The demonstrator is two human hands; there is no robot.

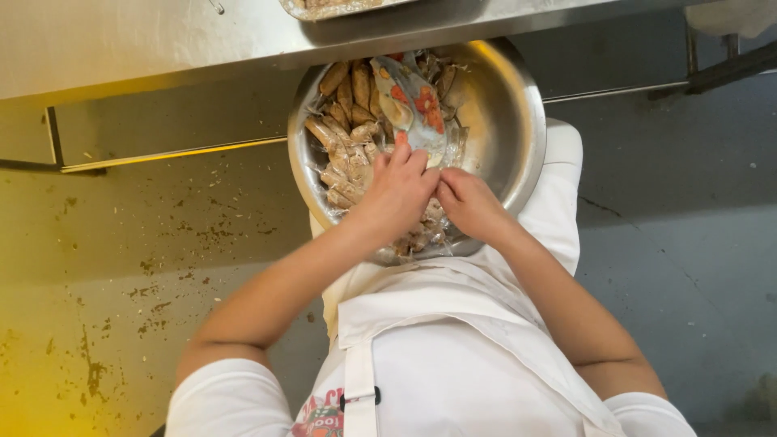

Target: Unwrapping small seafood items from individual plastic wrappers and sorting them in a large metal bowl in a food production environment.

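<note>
A large steel bowl (518, 129) sits in front of me at lap height, partly under a steel counter edge. It holds several brown, elongated food pieces (350, 121) over clear plastic film, plus a flowered wrapper (414, 105). My left hand (396, 194) reaches into the bowl with its fingers curled on the plastic and the food near the wrapper's lower end. My right hand (469, 204) is beside it, fingers closed on something at the bowl's near side; what it pinches is hidden. The two hands touch at the fingertips.
A stainless steel counter (162, 40) runs across the top, with a tray (332, 8) on its edge. Below is a stained concrete floor (146, 267). I wear a white apron (453, 356). A dark metal frame (728, 69) stands at the upper right.
</note>
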